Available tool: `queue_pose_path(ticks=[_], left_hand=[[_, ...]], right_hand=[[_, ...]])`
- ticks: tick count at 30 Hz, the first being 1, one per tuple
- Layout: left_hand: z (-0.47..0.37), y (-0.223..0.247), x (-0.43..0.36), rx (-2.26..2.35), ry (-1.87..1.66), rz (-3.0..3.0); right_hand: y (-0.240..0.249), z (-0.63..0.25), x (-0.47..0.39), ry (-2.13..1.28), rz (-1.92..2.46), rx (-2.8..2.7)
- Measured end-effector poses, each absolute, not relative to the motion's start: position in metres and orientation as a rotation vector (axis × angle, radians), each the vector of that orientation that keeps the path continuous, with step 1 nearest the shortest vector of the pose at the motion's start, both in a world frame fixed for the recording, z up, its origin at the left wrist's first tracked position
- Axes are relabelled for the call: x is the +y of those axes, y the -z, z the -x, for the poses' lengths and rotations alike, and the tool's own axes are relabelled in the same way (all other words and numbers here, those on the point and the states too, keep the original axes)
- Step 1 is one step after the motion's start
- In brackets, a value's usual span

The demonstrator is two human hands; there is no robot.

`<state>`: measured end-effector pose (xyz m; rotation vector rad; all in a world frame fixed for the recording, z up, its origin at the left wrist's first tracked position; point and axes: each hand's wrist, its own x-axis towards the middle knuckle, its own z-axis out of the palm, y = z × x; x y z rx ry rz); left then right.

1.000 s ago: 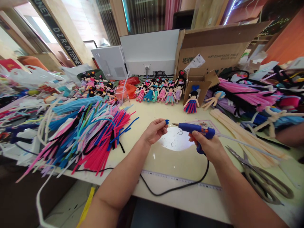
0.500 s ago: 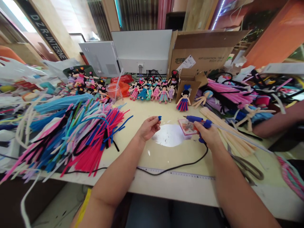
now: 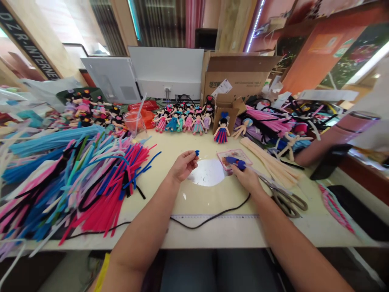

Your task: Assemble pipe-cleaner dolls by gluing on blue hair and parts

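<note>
My left hand [image 3: 182, 165] is raised over the table, thumb and fingers pinching a small blue fuzzy piece [image 3: 197, 153] that looks like bent pipe cleaner. My right hand [image 3: 246, 178] is closed on a blue hot glue gun [image 3: 236, 162], whose nozzle is hard to make out. Beneath the gun lies a flat, pink-edged card or box [image 3: 221, 155]. Between my hands is a shiny whitish round patch [image 3: 208, 173] on the table. Beyond them a doll with a blue and red striped skirt [image 3: 221, 134] stands against a small cardboard box.
Piles of coloured pipe cleaners [image 3: 97, 186] cover the left side. Several small dolls [image 3: 182, 121] line the back. Scissors [image 3: 287, 198], beige pipe cleaners [image 3: 270, 162] and a pink flask [image 3: 337, 138] are at right. A black cord [image 3: 209, 221] crosses the front, near a ruler strip.
My right hand has brought the glue gun left and lower, over the pink-edged card. The camera view has turned to the right. My left hand still pinches the blue piece.
</note>
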<state>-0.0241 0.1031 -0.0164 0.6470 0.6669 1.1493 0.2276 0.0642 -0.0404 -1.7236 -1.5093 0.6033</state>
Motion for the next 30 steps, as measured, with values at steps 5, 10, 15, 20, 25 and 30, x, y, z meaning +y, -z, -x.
queue_pose_path(ticks=[5, 10, 15, 20, 25, 30], left_hand=[[0.024, 0.017, 0.105, 0.671, -1.148, -0.676], [0.023, 0.015, 0.106, 0.672, -1.132, -0.713], [0.023, 0.015, 0.106, 0.678, -1.15, -0.723], [0.022, 0.013, 0.106, 0.694, -1.146, -0.733], [0.022, 0.011, 0.104, 0.698, -1.145, -0.743], [0.022, 0.012, 0.105, 0.691, -1.133, -0.76]], right_hand=[[0.043, -0.232, 0.057, -0.444, 1.806, -1.623], [0.044, -0.256, 0.024, -0.469, 1.749, -1.726], [0.036, -0.308, -0.02, -0.106, 1.88, -1.724], [0.029, -0.35, -0.049, -0.109, 2.163, -1.749], [0.034, -0.35, -0.059, -0.104, 2.213, -1.812], [0.039, -0.349, -0.059, -0.085, 2.264, -1.803]])
